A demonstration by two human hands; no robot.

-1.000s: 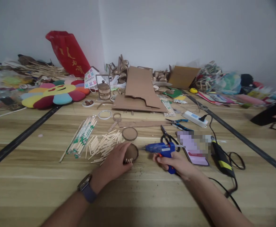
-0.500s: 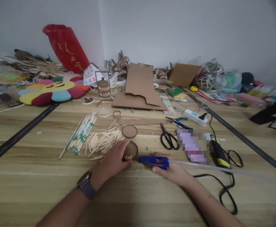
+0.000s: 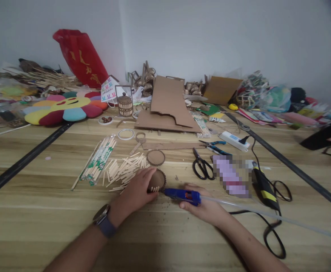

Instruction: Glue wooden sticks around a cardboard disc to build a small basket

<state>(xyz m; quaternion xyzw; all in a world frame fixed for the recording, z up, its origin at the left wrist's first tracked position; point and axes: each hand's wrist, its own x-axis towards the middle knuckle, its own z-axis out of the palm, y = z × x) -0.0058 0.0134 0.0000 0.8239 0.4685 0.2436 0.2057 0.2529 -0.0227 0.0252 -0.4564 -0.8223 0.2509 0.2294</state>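
Observation:
My left hand (image 3: 138, 189), with a watch on its wrist, grips the near left side of a round cardboard disc (image 3: 160, 180) with a ridged rim. A few short wooden sticks (image 3: 154, 189) stand along its near edge by my fingertips. My right hand (image 3: 205, 206) is closed around a blue glue gun (image 3: 185, 195). Its nozzle points left and meets or nearly meets the disc's near right edge. A long clear glue stick (image 3: 256, 213) trails out of its back. Just beyond lies a second cardboard disc (image 3: 155, 157).
Cut sticks (image 3: 125, 170) and packaged chopsticks (image 3: 100, 160) lie left. Black scissors (image 3: 202, 166), pliers (image 3: 214, 145), a power strip (image 3: 234, 140) and a yellow-black tool (image 3: 264, 189) with a looping cord are to the right. Cardboard sheets (image 3: 169, 102) and a small lidded stick bucket (image 3: 125, 105) stand behind.
The glue gun has tilted slightly, its back end and trailing glue stick swinging lower and toward me. My left hand and the disc stay almost where they were.

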